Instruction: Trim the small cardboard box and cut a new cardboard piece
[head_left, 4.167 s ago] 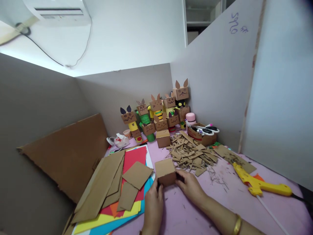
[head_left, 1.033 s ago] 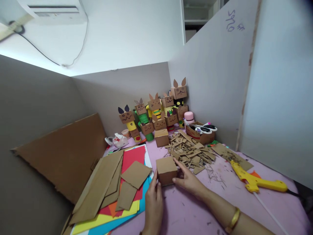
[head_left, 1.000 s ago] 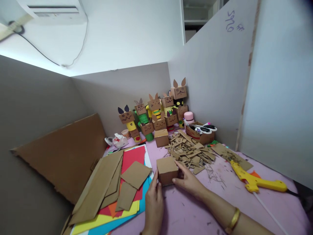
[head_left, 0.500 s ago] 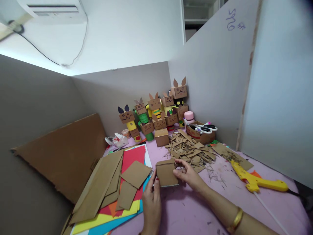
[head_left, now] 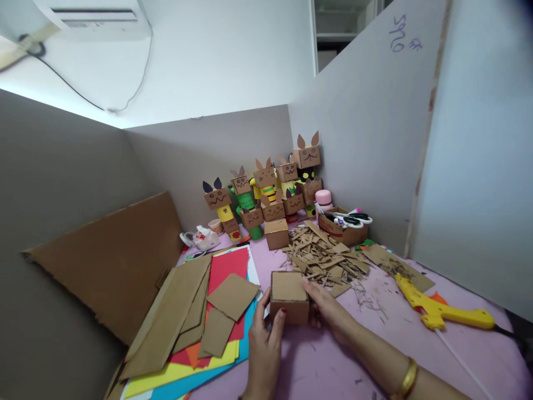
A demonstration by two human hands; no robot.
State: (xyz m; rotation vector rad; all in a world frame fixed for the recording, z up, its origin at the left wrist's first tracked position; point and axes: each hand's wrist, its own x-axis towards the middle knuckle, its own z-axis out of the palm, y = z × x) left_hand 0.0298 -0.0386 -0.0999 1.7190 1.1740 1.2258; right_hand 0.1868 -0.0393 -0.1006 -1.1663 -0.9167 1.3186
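Cardboard box [head_left: 290, 304] between the left hand [head_left: 264, 347] and the right hand [head_left: 330, 312], each grasping a side, near the scraps [head_left: 325, 254]; likely light, fairly stiff but crushable, so best held gently by opposite walls

One camera is sitting on the person's head. It is looking forward and down over the bench [head_left: 325, 366]. The left hand [head_left: 265, 341] and right hand [head_left: 328, 308] are showing up close, low in the view. The box-headed toys [head_left: 265, 178] are standing farther off, and the white wall [head_left: 229, 55] is showing up top, behind.
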